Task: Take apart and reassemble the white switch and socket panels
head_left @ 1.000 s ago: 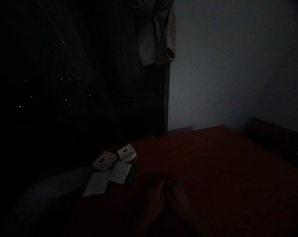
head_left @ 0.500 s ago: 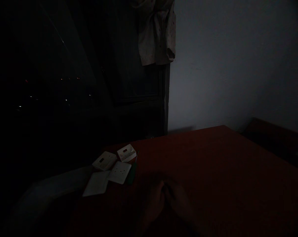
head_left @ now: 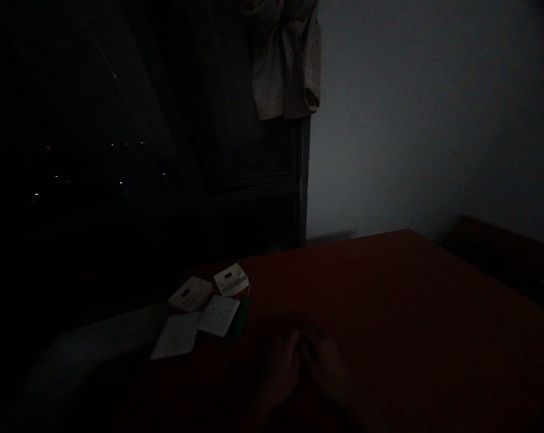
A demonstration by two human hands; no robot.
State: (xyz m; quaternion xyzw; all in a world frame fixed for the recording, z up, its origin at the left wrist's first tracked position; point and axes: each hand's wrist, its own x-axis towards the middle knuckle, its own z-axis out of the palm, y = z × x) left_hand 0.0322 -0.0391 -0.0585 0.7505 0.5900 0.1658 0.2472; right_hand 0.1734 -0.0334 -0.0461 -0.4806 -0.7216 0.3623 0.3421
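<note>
In the dim lower middle of the head view, my left hand (head_left: 284, 364) and my right hand (head_left: 324, 361) rest together over the table, meeting at the fingertips. Both look closed, with fingers curled in, and I see no object in them; deep shadow blurs the details. To their left lies a screwdriver (head_left: 241, 316) with a green handle, its shaft pointing away from me. Beside it is a white socket faceplate (head_left: 219, 314) with pin holes. A plain white plate (head_left: 175, 335) lies at its left. Behind these sit two white back boxes, one on the left (head_left: 191, 294) and one on the right (head_left: 231, 280).
The reddish-brown table (head_left: 389, 300) reaches to a pale wall (head_left: 425, 120). A dark window (head_left: 118, 120) with small distant lights fills the left side. A bunched curtain (head_left: 287, 66) hangs above the table's far edge. Another brown piece of furniture (head_left: 501, 240) stands at the right.
</note>
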